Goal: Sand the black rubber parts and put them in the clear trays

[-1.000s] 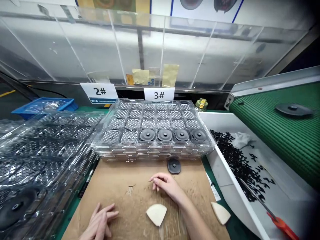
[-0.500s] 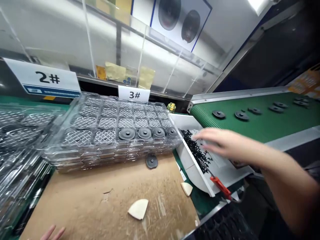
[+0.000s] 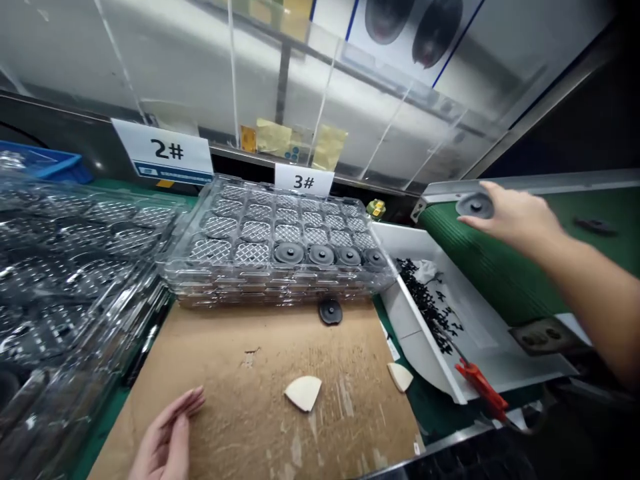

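Note:
My right hand [image 3: 523, 213] grips a dark grey round disc [image 3: 476, 206] with a small central stud, between thumb and fingers, above the near end of the green conveyor belt [image 3: 450, 250]. Low at the left, my left hand [image 3: 167, 440] is over the cardboard sheet [image 3: 240, 407], fingers stretched out and holding nothing. A similar disc [image 3: 331, 311] lies on the cardboard, in front of a stack of clear plastic trays [image 3: 280, 280]. Several discs [image 3: 321, 254] sit in the top tray's front row; its other pockets hold none.
Right of the stack, a white bin [image 3: 417, 333] holds small black parts [image 3: 430, 307] and a red-handled tool [image 3: 483, 390]. Two cream wedges [image 3: 304, 393] lie on or near the cardboard. More clear trays [image 3: 65, 267] fill the left side. Another dark part [image 3: 595, 225] is on the belt.
My right hand has moved from above the white bin to the belt and taken hold of a disc. More of my left hand shows over the cardboard. The view has swung left.

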`<state>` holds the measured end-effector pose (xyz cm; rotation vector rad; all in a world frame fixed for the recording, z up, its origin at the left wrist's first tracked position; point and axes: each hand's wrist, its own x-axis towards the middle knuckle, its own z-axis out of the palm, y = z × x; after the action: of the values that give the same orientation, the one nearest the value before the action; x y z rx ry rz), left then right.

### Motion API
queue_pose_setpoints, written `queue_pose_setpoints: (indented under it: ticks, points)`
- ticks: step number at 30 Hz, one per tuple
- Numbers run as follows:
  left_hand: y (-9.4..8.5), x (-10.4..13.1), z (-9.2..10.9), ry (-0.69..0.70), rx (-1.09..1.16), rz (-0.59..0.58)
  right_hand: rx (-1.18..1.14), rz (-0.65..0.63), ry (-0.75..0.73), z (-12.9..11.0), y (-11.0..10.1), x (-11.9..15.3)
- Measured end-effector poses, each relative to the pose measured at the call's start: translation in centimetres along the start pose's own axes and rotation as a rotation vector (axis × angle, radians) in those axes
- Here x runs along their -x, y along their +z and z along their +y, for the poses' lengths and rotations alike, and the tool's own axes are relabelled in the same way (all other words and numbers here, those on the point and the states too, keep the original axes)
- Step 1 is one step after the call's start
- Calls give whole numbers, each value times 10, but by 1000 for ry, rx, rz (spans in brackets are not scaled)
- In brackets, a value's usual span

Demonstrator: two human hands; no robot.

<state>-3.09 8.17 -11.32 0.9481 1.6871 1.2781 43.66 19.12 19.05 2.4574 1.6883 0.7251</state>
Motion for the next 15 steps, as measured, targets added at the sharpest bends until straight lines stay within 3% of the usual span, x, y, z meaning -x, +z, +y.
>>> queue_pose_setpoints:
  ticks: [2,4,7,9,10,12,15]
  points:
    - [9,11,19,-91,40,-78,-106,-24,-175,-35,-9,27]
    - [22,26,41,-221,237,-223,-358,-31,-543,-78,-14,74]
    - [42,47,72,-527,648,-724,-680,-82,-1018,-139,-11,156]
    - [48,55,87,-678,815,-993,-835,-250,-1114,-166,-2,198]
    - [48,57,92,-723,848,-1070,-908,-313,-1111,-175,3,212]
    - [44,58,95,-776,856,-1131,-1032,-377,-1060,-187,14,229]
    - [33,56,91,-808,872,-1094,-1145,-381,-994,-200,24,239]
